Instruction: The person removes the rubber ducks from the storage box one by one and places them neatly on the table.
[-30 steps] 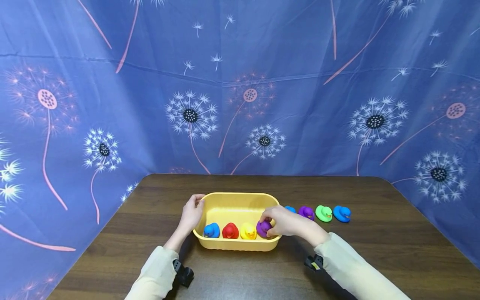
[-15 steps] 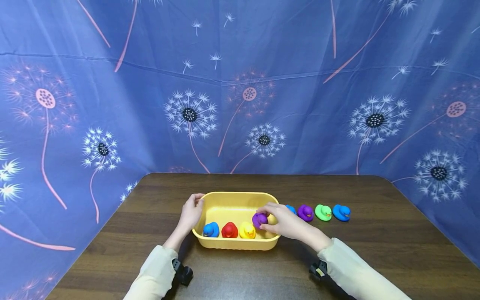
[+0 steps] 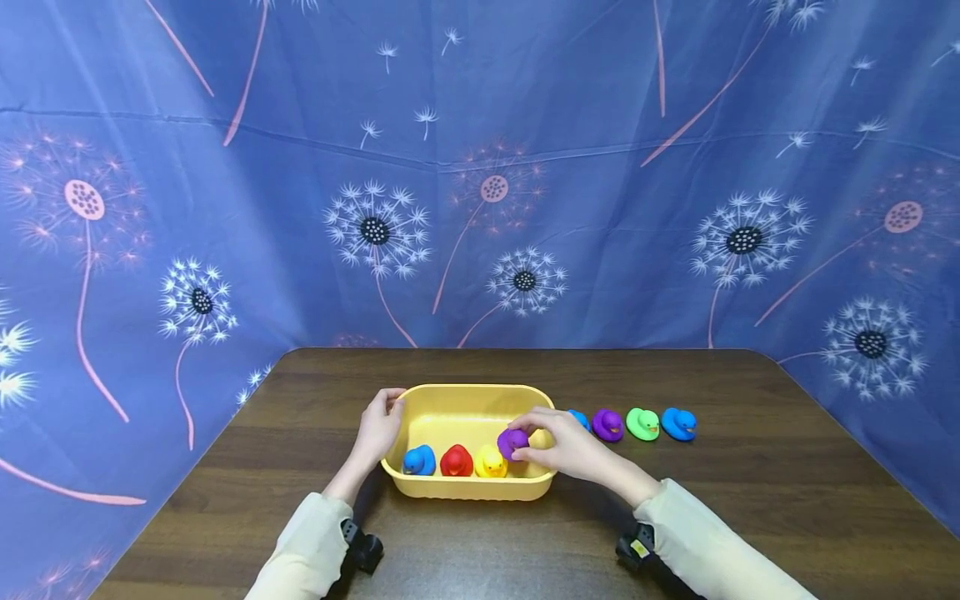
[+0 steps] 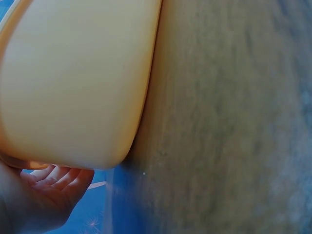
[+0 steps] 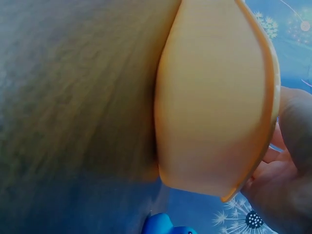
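Observation:
A yellow plastic tub [image 3: 465,487] stands on the table. My left hand [image 3: 377,429] holds its left end, thumb at the rim; the left wrist view shows the fingers [image 4: 73,183] against the outer wall. Between thumb and fingers, my right hand [image 3: 562,442] pinches a purple rubber duck [image 3: 512,443] inside the tub, over its right half. Along the tub's near side sit a blue duck [image 3: 420,460], a red duck [image 3: 457,461] and a yellow duck [image 3: 491,462]. The right wrist view shows the tub's outer wall [image 5: 214,97] but not the held duck.
Right of the tub, a row of ducks stands on the brown table [image 3: 480,550]: a partly hidden blue one [image 3: 579,418], a purple one [image 3: 608,425], a green one [image 3: 642,423] and another blue one [image 3: 678,424]. A blue curtain [image 3: 450,167] hangs behind.
My right hand has lifted the purple duck from the tub's near right corner and moved it left and away from me. The left hand stays at the tub's left end.

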Demonstrator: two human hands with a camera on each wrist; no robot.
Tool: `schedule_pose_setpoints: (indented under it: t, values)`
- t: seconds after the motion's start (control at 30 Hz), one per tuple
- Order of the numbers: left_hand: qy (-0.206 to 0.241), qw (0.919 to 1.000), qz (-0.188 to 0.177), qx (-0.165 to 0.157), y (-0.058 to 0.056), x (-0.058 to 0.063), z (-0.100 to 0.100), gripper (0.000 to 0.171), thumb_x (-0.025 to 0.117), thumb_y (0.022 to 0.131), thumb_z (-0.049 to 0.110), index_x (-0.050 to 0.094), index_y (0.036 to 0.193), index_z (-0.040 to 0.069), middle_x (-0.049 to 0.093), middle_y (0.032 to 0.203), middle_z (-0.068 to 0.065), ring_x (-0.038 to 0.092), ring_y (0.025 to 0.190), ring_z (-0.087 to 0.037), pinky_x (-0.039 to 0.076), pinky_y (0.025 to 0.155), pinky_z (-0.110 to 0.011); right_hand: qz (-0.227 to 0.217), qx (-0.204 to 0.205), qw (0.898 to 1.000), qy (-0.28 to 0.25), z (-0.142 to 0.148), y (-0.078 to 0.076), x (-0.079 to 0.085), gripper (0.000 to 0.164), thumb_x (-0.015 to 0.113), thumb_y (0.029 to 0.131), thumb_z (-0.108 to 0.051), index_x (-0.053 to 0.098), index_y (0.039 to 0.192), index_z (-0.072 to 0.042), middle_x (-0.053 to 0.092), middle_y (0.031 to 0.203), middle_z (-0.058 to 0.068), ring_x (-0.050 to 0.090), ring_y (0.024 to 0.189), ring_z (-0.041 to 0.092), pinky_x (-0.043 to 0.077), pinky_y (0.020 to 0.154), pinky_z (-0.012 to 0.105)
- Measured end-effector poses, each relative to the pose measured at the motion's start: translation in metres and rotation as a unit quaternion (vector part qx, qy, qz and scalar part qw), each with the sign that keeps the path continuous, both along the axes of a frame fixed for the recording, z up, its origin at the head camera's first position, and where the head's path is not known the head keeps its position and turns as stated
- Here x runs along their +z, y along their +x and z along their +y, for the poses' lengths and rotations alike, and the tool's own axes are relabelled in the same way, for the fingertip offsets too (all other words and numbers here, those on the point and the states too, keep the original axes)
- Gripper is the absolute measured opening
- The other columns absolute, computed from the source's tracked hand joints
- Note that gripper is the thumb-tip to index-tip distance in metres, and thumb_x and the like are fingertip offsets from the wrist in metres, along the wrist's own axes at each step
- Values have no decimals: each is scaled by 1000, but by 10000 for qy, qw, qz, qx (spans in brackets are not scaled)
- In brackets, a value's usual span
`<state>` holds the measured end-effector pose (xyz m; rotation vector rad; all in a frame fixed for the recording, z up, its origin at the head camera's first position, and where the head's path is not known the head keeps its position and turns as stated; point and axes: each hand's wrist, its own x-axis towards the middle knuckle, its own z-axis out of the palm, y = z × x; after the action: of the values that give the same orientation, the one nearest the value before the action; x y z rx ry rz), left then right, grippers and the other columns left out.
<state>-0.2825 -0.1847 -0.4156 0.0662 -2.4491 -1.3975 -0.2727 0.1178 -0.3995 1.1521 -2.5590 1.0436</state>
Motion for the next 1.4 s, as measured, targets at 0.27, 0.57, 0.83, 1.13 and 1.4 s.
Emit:
schedule_pose_setpoints:
  t: [0.27,0.57,0.83,1.13,1.4]
  values:
    - [10,10000,-5,-12,-1,-4,0,28,46,95,10,56,118,-4,63,106,-21,59,99,-31,47,86,-43,-203,35,9998,-15,1,0,5,34,75,78,-31,67,107,-15,69,93,-8,61,90,7,50,83,37]
    - [9,10000,-34,-8,0,-3,1,28,46,96,9,55,118,-3,63,105,-21,59,98,-30,47,85,-42,262,207,9993,-180,7,0,13,32,74,80,-24,67,108,-10,68,97,-2,64,90,12,54,82,31]
    - [-52,10000,-13,-46,0,-2,0,27,46,95,8,55,117,-4,63,104,-21,59,97,-30,47,82,-38,635,81,9978,-181,15,1,26,34,75,79,-27,67,109,-12,65,95,-6,62,88,9,53,78,30]
    - [-144,9998,149,-78,-1,-1,-2,25,46,95,8,57,116,-3,63,103,-20,58,96,-30,46,81,-37,671,8,9976,-154,27,5,32,35,75,79,-27,68,110,-14,64,97,-9,61,87,6,52,72,24]
    - [-170,9998,115,-50,-1,-2,-2,25,47,95,8,57,115,-2,63,103,-19,57,96,-28,45,81,-36,813,-43,9965,-200,39,9,31,35,75,79,-27,68,111,-13,65,100,-9,60,88,5,53,73,26]
